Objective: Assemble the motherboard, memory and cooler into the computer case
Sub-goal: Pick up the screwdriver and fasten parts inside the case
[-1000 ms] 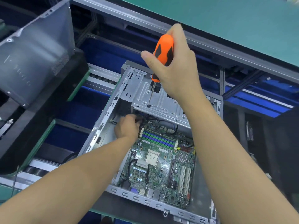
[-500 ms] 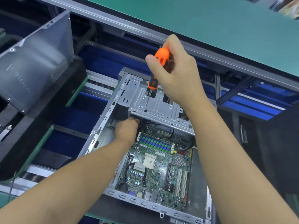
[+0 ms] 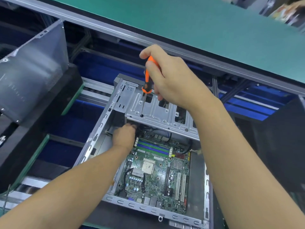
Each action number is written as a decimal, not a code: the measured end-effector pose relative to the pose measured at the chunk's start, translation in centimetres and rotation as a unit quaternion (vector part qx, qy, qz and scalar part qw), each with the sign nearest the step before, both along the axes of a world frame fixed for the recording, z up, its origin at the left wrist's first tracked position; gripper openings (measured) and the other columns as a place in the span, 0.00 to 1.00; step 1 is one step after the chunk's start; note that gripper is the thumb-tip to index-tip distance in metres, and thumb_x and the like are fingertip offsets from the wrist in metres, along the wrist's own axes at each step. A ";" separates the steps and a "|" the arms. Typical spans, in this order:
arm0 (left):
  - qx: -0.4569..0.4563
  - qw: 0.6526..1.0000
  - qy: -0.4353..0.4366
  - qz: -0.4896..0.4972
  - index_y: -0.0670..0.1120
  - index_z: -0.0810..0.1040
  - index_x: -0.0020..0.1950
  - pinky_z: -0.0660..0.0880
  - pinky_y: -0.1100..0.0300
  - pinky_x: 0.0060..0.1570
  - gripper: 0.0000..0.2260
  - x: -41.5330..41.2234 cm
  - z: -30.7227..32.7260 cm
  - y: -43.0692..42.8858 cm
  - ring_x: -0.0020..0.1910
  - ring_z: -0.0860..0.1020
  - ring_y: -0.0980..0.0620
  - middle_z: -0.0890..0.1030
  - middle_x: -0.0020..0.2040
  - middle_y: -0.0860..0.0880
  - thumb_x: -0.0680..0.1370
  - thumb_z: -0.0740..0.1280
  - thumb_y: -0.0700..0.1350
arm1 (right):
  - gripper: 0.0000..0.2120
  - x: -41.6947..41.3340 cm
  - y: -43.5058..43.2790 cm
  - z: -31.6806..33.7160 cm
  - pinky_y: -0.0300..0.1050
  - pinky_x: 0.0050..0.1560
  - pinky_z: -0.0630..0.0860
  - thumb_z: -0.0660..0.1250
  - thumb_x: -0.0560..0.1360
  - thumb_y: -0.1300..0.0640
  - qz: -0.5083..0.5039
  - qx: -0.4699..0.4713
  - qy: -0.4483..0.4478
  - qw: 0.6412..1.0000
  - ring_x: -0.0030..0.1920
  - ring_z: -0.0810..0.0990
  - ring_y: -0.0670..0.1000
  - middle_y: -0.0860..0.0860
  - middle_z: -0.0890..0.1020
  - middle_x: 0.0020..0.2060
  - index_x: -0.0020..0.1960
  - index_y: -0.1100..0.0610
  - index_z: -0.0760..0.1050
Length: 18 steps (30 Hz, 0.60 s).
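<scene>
As right hand (image 3: 171,80) grips screwdriver (image 3: 146,86), left hand (image 3: 123,136) half-hidden

right hand (image 3: 173,80) slid over screwdriver (image 3: 146,87) handle, less orange showing — fingers re-gripped

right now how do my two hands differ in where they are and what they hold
The right hand is up above the case; the left hand is down inside it. The right hand grips an orange screwdriver, tip on the metal bay; the left hand's fingertips are tucked under that bay's edge, so any grip is hidden. Both work at the case's far end, by the motherboard's far edge.
</scene>
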State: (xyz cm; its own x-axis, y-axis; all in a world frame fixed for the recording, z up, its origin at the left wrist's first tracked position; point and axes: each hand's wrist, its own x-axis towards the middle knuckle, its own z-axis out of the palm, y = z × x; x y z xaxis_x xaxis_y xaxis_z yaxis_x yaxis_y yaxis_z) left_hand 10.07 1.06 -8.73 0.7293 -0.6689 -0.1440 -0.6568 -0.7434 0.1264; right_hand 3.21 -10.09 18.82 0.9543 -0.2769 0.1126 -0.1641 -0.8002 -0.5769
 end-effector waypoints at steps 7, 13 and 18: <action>-0.005 1.000 0.014 0.011 0.52 0.78 0.60 0.64 0.60 0.25 0.19 0.0 0.1 -0.1 0.34 0.77 0.48 0.80 0.50 0.50 0.75 0.65 0.32 | 0.15 0.7 0.6 -1.0 0.41 0.34 0.68 0.63 0.82 0.46 -0.042 -0.041 -0.060 0.996 0.31 0.66 0.46 0.46 0.69 0.31 0.48 0.56 0.66; 0.008 1.000 0.009 0.005 0.50 0.78 0.58 0.65 0.60 0.26 0.15 0.0 0.4 -0.1 0.36 0.80 0.48 0.80 0.49 0.50 0.76 0.66 0.34 | 0.08 0.2 1.0 -0.6 0.37 0.36 0.71 0.60 0.83 0.46 -0.009 0.003 -0.043 0.999 0.36 0.73 0.44 0.46 0.77 0.39 0.54 0.51 0.72; 0.002 1.000 0.023 0.003 0.48 0.78 0.58 0.70 0.58 0.30 0.18 0.0 0.3 0.0 0.38 0.81 0.47 0.80 0.48 0.48 0.74 0.66 0.31 | 0.09 -0.3 0.2 0.8 0.46 0.35 0.67 0.53 0.82 0.52 -0.003 -0.010 0.049 0.999 0.33 0.74 0.43 0.46 0.78 0.42 0.55 0.53 0.69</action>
